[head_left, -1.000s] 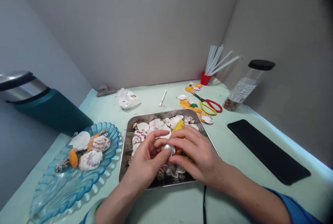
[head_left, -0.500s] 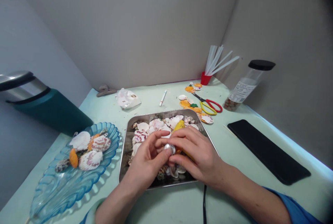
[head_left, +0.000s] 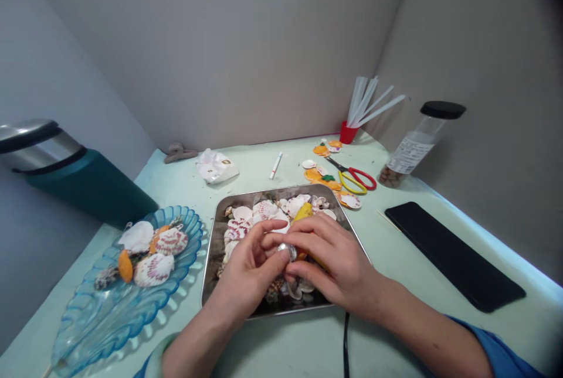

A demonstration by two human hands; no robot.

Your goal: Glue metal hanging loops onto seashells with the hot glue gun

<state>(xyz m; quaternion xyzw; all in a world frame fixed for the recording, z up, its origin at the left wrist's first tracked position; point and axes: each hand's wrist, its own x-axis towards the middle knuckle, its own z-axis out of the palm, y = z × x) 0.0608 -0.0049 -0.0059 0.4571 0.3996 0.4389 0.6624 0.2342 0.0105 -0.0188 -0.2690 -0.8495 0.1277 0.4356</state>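
Both hands meet above a metal tray (head_left: pixel 208 272) of seashells (head_left: pixel 265 210). Between the fingertips is a small silvery piece (head_left: pixel 288 251), with a bit of orange beside it. My left hand (head_left: pixel 251 264) is closed, its thumb and fingers pinching the silvery piece. My right hand (head_left: pixel 332 255) curls over a yellow tool (head_left: pixel 304 210), whose end sticks out beyond the knuckles; the rest of it is mostly hidden by the fingers. A black cord (head_left: pixel 346 346) runs down from beneath my right hand.
To the left are a blue glass dish (head_left: pixel 109 313) with shells and a teal bottle (head_left: pixel 92 187). Behind the tray lie a plastic bag (head_left: pixel 215 167), a marker (head_left: pixel 275 166), orange shell pieces (head_left: pixel 314 176) and scissors (head_left: pixel 356 179). A jar (head_left: pixel 409 149) and black mat (head_left: pixel 453 255) are right.
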